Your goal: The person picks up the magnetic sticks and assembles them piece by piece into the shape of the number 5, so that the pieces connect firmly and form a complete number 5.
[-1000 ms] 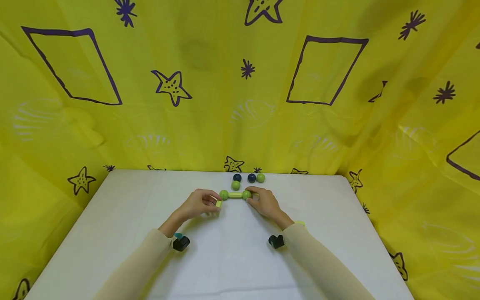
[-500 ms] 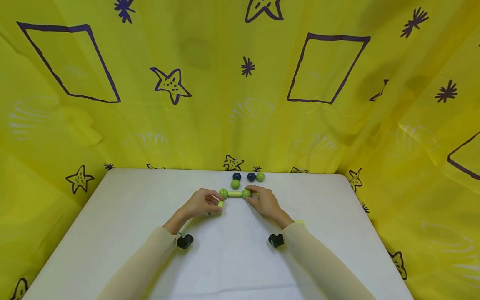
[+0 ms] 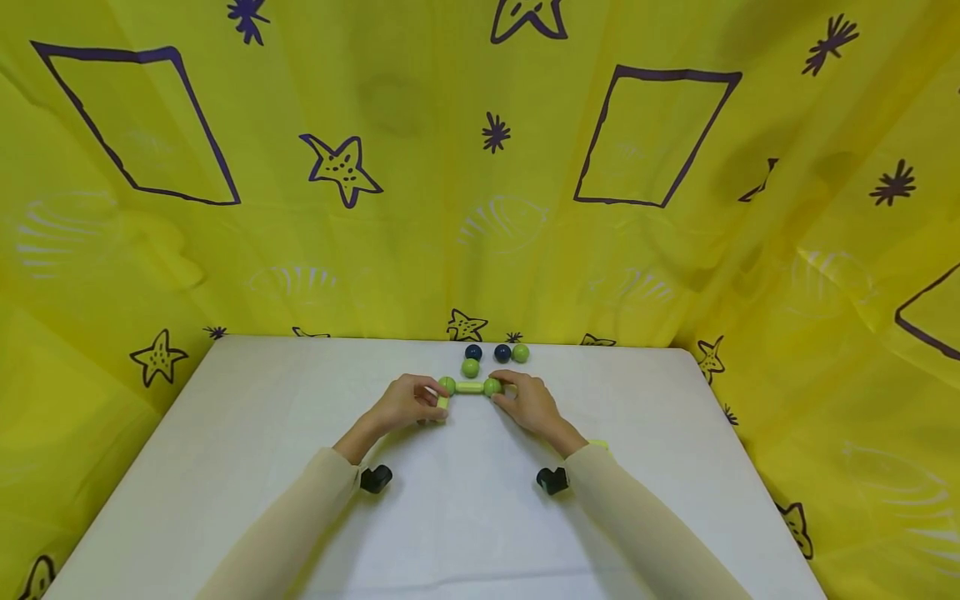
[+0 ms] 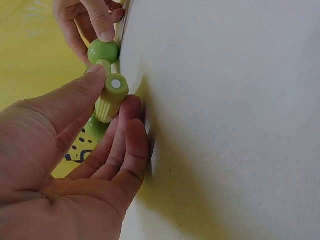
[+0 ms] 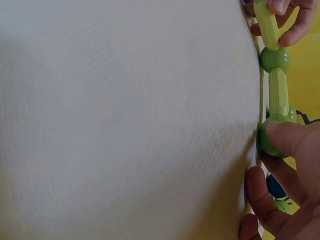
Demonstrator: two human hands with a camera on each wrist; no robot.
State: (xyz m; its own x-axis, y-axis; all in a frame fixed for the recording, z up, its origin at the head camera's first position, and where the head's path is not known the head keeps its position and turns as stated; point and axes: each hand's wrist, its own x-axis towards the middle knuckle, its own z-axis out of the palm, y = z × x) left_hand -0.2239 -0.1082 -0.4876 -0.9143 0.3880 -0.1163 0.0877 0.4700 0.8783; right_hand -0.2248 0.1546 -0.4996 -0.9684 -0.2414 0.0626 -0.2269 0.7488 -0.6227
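My left hand (image 3: 405, 404) fingers pinch a loose green rod (image 4: 111, 98) against the left ball (image 3: 447, 385). Right hand (image 3: 529, 402) fingers grip the right ball (image 5: 270, 136) of the joined rod (image 3: 470, 387) on the desk (image 3: 465, 517).

A white table (image 3: 225, 433) stands against yellow cloth (image 3: 420, 208) printed with dark stars and squares, which hangs behind it and along both sides.

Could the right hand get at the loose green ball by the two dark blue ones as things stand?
Probably yes: the right hand lies just in front of the green ball, with bare table between, though it is pressing a ball of the rod piece.
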